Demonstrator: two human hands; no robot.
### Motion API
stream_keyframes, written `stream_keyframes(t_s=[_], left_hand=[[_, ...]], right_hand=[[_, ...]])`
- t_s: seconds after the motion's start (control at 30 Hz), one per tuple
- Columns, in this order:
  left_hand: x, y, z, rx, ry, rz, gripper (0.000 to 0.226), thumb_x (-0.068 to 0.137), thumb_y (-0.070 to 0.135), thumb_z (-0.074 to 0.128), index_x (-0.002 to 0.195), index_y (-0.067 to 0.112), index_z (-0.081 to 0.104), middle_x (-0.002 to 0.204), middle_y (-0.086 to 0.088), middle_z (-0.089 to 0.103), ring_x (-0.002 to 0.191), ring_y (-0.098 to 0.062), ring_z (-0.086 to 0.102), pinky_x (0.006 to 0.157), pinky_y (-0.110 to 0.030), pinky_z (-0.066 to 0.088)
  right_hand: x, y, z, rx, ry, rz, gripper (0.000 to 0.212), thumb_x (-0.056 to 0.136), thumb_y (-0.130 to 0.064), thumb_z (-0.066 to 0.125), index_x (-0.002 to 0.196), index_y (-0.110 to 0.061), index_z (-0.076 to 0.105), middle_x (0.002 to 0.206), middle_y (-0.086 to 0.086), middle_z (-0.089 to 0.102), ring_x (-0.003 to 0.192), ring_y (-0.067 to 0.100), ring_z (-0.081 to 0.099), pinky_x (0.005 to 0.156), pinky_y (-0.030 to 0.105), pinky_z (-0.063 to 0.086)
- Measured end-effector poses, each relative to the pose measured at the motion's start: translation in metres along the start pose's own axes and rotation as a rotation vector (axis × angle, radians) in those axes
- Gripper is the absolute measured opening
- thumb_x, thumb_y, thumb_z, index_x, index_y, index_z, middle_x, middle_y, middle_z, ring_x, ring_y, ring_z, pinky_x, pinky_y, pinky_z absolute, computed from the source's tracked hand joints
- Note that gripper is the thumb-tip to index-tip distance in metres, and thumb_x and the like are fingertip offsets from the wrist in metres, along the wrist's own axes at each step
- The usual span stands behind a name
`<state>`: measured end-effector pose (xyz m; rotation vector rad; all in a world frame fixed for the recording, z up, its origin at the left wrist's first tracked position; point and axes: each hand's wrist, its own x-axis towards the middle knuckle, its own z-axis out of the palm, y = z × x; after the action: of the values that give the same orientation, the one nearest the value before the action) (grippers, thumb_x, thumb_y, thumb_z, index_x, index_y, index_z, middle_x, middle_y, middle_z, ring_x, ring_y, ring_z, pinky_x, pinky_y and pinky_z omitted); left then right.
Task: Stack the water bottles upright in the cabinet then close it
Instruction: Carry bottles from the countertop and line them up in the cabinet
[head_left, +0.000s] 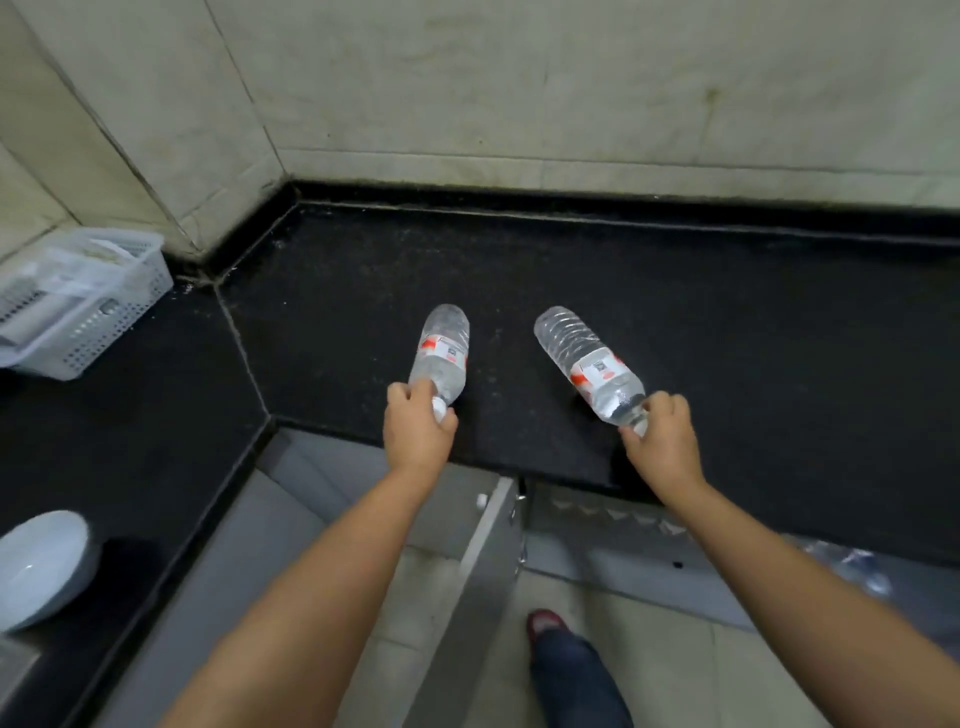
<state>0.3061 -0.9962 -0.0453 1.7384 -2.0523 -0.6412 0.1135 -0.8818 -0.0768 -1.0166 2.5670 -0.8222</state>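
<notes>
Two clear water bottles with red-and-white labels lie over the black countertop. My left hand grips the left bottle at its white cap end, base pointing away. My right hand grips the right bottle at its neck, base tilted up and to the left. Below the counter edge the cabinet door stands open, seen edge-on. More clear bottles show dimly inside the cabinet at the lower right.
A white perforated basket sits on the counter at the far left. A white bowl rests at the lower left. Tiled walls close the corner behind the counter. My foot in a red shoe stands on the tiled floor.
</notes>
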Motion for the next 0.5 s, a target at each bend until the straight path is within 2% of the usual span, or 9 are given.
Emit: stream_keyframes(t_s=[0.13, 0.2, 0.3, 0.43, 0.5], left_hand=[[-0.078, 0.009, -0.01, 0.007, -0.012, 0.234, 0.018, 0.077, 0.002, 0.061, 0.092, -0.008, 0.065, 0.105, -0.027, 0.057, 0.102, -0.039, 0.051, 0.08, -0.039, 0.043], [-0.107, 0.018, -0.009, -0.021, -0.051, 0.227, 0.016, 0.078, 0.001, 0.06, 0.089, -0.007, 0.066, 0.105, -0.025, 0.058, 0.104, -0.038, 0.052, 0.082, -0.037, 0.042], [-0.13, 0.024, -0.01, 0.047, -0.104, 0.187, 0.021, 0.082, 0.005, 0.056, 0.097, 0.001, 0.069, 0.117, -0.019, 0.058, 0.112, -0.036, 0.049, 0.091, -0.031, 0.037], [-0.14, 0.046, -0.029, 0.155, -0.089, 0.282, 0.022, 0.083, 0.005, 0.053, 0.09, 0.002, 0.074, 0.107, -0.018, 0.067, 0.11, -0.033, 0.053, 0.078, -0.026, 0.028], [-0.15, 0.063, -0.037, 0.192, -0.101, 0.33, 0.023, 0.083, 0.009, 0.053, 0.092, 0.004, 0.073, 0.108, -0.018, 0.064, 0.109, -0.034, 0.053, 0.088, -0.027, 0.034]], right_hand=[[-0.075, 0.027, -0.05, 0.012, 0.096, -0.069, 0.026, 0.079, 0.007, 0.061, 0.104, 0.012, 0.058, 0.112, 0.028, 0.051, 0.094, 0.041, 0.056, 0.079, 0.041, 0.048], [-0.101, 0.038, -0.075, -0.018, 0.107, -0.106, 0.024, 0.077, 0.011, 0.061, 0.1, 0.014, 0.06, 0.108, 0.029, 0.052, 0.092, 0.041, 0.057, 0.078, 0.037, 0.046], [-0.134, 0.047, -0.107, -0.025, 0.137, -0.133, 0.026, 0.075, 0.011, 0.062, 0.101, 0.013, 0.061, 0.107, 0.029, 0.052, 0.095, 0.039, 0.056, 0.078, 0.023, 0.038], [-0.161, 0.048, -0.145, -0.07, 0.125, -0.161, 0.031, 0.078, 0.003, 0.064, 0.109, 0.006, 0.061, 0.115, 0.023, 0.051, 0.103, 0.036, 0.054, 0.087, 0.033, 0.043], [-0.169, 0.05, -0.161, -0.096, 0.089, -0.152, 0.033, 0.079, -0.001, 0.063, 0.111, 0.002, 0.061, 0.117, 0.019, 0.051, 0.107, 0.033, 0.054, 0.088, 0.031, 0.043]])
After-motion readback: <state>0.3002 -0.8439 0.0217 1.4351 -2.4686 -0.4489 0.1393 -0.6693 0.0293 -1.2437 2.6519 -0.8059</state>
